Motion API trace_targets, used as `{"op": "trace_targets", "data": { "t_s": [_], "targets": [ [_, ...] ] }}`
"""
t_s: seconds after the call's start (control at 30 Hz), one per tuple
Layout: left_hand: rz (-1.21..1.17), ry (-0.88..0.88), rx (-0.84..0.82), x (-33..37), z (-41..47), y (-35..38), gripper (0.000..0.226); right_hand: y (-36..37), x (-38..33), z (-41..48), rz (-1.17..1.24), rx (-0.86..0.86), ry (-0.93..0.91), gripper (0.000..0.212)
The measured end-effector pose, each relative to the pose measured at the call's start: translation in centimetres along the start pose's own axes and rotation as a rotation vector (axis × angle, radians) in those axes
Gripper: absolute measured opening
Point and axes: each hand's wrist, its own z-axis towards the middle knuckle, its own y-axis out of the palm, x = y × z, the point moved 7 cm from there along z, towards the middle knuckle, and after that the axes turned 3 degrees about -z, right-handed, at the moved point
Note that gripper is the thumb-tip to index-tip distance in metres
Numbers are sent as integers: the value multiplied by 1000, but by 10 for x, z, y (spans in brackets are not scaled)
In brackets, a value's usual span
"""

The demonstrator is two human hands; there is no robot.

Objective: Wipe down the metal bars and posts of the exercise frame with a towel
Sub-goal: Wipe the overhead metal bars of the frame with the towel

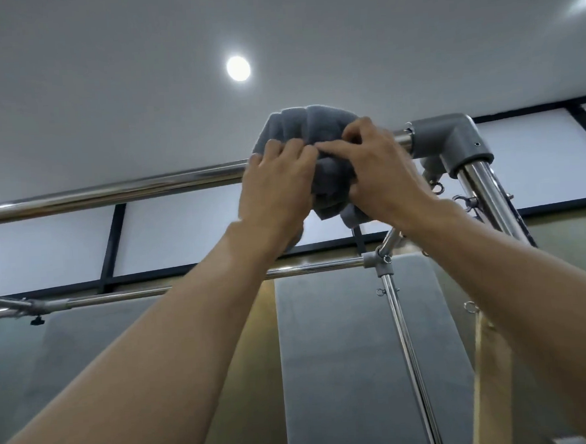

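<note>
The grey towel [299, 128] is bunched over the top bar [111, 191], just left of the grey elbow [451, 140] that joins the bar to a post [488, 189]. The left hand [276, 188] grips the towel's side farthest from the elbow, fingers curled into the cloth. The right hand [381, 171] holds the side nearest the elbow, fingers bent and pinching folds. Both arms reach up. Below the elbow a lower bar [315, 266] meets a second post [405, 335]. A round light [238, 68] glows in the ceiling, up and left of the elbow.
</note>
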Motion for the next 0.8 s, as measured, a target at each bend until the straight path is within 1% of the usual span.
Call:
{"op": "trace_targets", "data": {
  "t_s": [0.07,0.13,0.2,0.23,0.33,0.4,0.5,0.53,0.6,0.63,0.67,0.73,0.8],
  "targets": [
    [71,1,-15,4,18,-2,38,-7,8,13,58,64,113,63],
    [137,-59,-33,-13,29,-8,39,0,-2,33,54,49,162,62],
    [150,-120,-71,-42,22,-14,36,12,-30,47,21,-10,109,62],
    [138,-123,-86,-54,11,-18,35,19,-46,48,10,-48,62,63],
    [62,-51,-67,-69,-23,-26,27,31,-73,37,5,-101,-42,60],
    [1,-11,-68,-64,-30,-23,31,28,-70,28,4,-80,-58,55],
    [-9,-9,-120,-61,-17,-9,60,17,-57,35,1,12,41,49],
    [18,-23,-136,-64,-10,-5,63,18,-57,41,-25,17,82,50],
    [108,-63,-149,-83,-1,-1,54,27,-73,51,-97,-31,84,59],
    [137,-61,-137,-93,-1,-1,52,33,-85,54,-127,-57,61,63],
    [140,-33,-130,-102,-3,-3,55,39,-96,55,-143,-67,36,65],
    [79,26,-149,-114,-16,-6,60,45,-112,50,-144,-59,-14,60],
    [9,62,-167,-117,-32,-7,53,45,-116,38,-136,-4,-77,48]
  ]
}}
